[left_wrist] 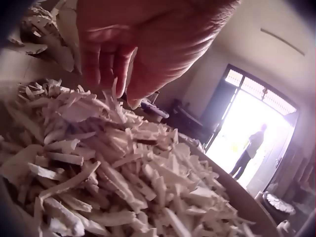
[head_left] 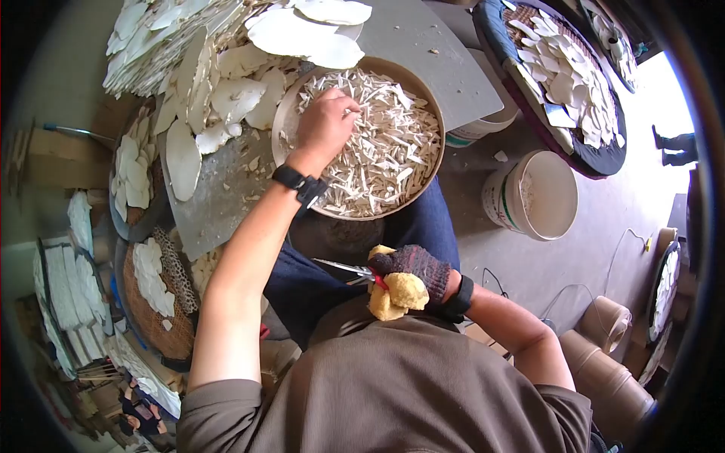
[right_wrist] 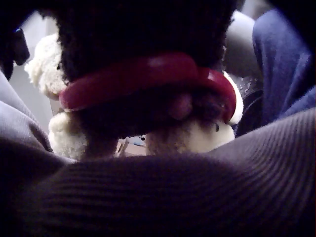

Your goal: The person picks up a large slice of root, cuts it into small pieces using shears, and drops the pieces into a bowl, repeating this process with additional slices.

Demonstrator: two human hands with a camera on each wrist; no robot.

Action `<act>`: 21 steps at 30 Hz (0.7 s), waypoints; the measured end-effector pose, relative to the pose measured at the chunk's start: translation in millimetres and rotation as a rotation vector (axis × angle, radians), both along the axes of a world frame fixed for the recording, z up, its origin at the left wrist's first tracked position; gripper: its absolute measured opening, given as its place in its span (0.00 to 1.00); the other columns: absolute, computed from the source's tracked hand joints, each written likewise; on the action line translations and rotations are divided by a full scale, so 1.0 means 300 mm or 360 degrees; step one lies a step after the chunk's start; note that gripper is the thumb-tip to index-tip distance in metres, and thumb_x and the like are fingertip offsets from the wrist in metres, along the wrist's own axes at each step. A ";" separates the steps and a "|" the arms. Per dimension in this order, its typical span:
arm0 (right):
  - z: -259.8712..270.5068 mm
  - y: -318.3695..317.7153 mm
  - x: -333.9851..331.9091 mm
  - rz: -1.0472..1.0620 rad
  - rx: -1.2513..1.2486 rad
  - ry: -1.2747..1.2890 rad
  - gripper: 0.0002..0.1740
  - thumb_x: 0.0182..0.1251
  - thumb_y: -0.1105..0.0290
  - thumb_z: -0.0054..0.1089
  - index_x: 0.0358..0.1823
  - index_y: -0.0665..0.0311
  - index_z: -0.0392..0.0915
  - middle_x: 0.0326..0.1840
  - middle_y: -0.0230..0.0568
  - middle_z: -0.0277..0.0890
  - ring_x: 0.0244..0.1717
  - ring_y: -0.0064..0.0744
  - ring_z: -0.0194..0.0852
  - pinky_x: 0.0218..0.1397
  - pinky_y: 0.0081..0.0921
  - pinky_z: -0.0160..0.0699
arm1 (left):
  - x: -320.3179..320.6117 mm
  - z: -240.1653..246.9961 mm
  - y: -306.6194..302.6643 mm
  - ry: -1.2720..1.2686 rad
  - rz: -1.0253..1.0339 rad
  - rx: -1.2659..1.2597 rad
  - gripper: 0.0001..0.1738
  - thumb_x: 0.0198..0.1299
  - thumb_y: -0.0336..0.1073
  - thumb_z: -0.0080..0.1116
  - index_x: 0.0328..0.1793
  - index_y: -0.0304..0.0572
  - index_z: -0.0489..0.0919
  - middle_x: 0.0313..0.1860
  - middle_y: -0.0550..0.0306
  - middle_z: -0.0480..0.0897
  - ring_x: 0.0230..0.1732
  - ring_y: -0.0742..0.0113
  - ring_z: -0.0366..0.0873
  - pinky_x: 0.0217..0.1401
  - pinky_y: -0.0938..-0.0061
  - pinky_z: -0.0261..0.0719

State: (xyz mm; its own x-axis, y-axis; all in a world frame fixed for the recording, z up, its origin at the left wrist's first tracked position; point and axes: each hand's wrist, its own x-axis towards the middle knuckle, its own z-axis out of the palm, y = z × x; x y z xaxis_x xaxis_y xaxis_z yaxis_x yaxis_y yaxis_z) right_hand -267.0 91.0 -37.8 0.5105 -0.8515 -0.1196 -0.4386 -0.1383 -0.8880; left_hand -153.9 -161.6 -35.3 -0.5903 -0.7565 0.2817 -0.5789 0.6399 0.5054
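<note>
A round shallow tray [head_left: 284, 121] on my lap is heaped with cut white strips [head_left: 385, 143]. My bare left hand [head_left: 326, 121] reaches into the far left of the heap, fingers curled down. In the left wrist view the left hand [left_wrist: 121, 86] pinches the tip of one upright strip [left_wrist: 114, 95] between fingers and thumb, above the strips [left_wrist: 128, 168]. My right hand [head_left: 411, 273], in a dark glove with yellowish padding, rests near my belly and grips red-handled scissors [head_left: 343, 266], blades pointing left. The right wrist view shows the red handle [right_wrist: 133, 79] around the gloved fingers.
Broad flat white slices [head_left: 226, 90] lie piled on a grey board [head_left: 423, 45] beyond the tray. Two white buckets [head_left: 540, 192] stand on the floor to the right, round racks of slices [head_left: 566, 75] beyond them. Baskets [head_left: 155, 294] crowd the left. A person [left_wrist: 251, 148] stands in the doorway.
</note>
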 end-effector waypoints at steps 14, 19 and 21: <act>-0.019 -0.007 -0.022 -0.0038 -0.0053 -0.0259 0.13 0.58 0.66 0.58 0.44 0.61 0.75 0.32 0.47 0.78 0.36 0.49 0.80 0.37 0.35 0.77 | 0.196 -0.059 -0.169 0.1321 0.0364 0.1849 0.08 0.60 0.34 0.58 0.42 0.38 0.77 0.27 0.58 0.79 0.26 0.71 0.78 0.27 0.80 0.77; -0.030 -0.007 -0.016 -0.0004 -0.0021 -0.0088 0.14 0.58 0.66 0.58 0.45 0.61 0.74 0.32 0.49 0.78 0.36 0.51 0.79 0.37 0.37 0.77 | 0.072 -0.077 -0.170 0.0685 0.0421 0.1581 0.09 0.59 0.33 0.60 0.42 0.36 0.79 0.23 0.64 0.76 0.18 0.82 0.67 0.16 0.86 0.66; 0.004 -0.017 -0.014 0.0039 0.0026 0.0026 0.14 0.58 0.66 0.57 0.45 0.61 0.74 0.32 0.49 0.78 0.36 0.51 0.79 0.37 0.37 0.77 | 0.046 -0.026 -0.144 0.0538 0.0253 0.1705 0.09 0.61 0.33 0.59 0.44 0.35 0.79 0.22 0.67 0.75 0.18 0.83 0.67 0.17 0.88 0.65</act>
